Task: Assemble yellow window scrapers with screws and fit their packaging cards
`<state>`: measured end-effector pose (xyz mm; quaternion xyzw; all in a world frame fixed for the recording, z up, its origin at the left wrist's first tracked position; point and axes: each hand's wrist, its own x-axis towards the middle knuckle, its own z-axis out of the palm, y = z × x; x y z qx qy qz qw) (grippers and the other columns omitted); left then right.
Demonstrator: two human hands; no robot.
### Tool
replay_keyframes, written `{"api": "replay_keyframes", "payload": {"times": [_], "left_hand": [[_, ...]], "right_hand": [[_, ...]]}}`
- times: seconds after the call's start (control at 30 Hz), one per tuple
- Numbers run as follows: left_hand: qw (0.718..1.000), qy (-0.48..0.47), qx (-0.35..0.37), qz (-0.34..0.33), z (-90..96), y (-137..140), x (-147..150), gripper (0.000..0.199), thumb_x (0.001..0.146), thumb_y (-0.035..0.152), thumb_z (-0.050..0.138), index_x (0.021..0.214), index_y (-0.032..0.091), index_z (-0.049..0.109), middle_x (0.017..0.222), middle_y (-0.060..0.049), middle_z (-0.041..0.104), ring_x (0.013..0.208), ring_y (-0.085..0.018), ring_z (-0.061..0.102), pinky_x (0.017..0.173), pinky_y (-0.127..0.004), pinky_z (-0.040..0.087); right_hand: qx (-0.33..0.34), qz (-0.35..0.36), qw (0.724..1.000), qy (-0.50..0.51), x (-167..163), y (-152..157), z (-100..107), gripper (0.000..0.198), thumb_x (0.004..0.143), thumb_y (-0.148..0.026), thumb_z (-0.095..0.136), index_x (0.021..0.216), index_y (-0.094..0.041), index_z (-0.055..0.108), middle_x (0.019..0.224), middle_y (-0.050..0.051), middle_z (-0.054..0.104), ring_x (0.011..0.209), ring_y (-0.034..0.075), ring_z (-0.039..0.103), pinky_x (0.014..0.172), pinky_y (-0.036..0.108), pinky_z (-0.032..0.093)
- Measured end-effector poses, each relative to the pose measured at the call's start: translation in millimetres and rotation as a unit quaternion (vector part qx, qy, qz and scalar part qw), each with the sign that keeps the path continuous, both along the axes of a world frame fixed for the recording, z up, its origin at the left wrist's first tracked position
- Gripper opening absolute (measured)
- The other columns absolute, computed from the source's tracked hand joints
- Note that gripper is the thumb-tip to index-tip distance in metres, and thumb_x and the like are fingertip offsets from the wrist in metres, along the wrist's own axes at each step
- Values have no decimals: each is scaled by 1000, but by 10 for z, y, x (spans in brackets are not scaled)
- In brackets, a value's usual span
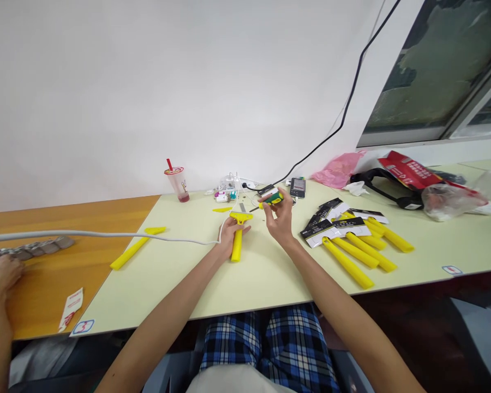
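My left hand point(228, 236) is wrapped round a yellow T-shaped scraper point(237, 246), its head pointing away from me and its handle hanging toward the table's front. A small grey metal piece point(243, 207) shows just beyond the scraper's head. Slightly higher and to the right, my right hand point(281, 218) grips a screwdriver point(273, 199) by its green and yellow handle. The screwdriver's thin shaft points left toward the scraper head, apart from it. Behind the scraper lies a flat yellow piece point(222, 209). Another yellow scraper point(133, 252) rests on the table to the left.
Several yellow scrapers point(352, 262) with black-and-white cards lie at right. A lidded cup point(177, 184) stands near the wall beside small items and a phone point(298, 187). A white cable point(106, 234) crosses from the left. Another person's hand point(4, 273) is at far left.
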<state>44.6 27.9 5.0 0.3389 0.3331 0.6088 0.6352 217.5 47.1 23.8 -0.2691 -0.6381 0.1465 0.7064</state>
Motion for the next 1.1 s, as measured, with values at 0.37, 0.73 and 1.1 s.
{"api": "replay_keyframes", "payload": {"times": [0.37, 0.73, 1.1], "left_hand": [[999, -20, 21, -20, 53, -47, -21, 46, 63, 5, 82, 105, 21, 73, 132, -10, 77, 146, -35, 64, 122, -53, 56], [999, -22, 18, -30, 18, -30, -22, 52, 61, 6, 84, 110, 21, 75, 131, -10, 78, 144, -35, 65, 120, -52, 58], [999, -1, -8, -36, -5, -38, -21, 46, 58, 4, 86, 102, 15, 77, 127, -16, 79, 142, -40, 66, 120, -55, 57]], "right_hand": [[-86, 12, 995, 40, 30, 95, -77, 73, 107, -57, 71, 166, -31, 37, 124, 12, 74, 106, 29, 82, 89, 44, 71], [-81, -15, 996, 18, 48, 115, -98, 76, 107, -60, 70, 169, -31, 37, 122, 13, 75, 102, 29, 82, 84, 44, 72], [-60, -42, 996, -46, 129, 213, -142, 68, 99, -63, 79, 155, -29, 61, 126, 12, 76, 94, 26, 77, 90, 46, 71]]}}
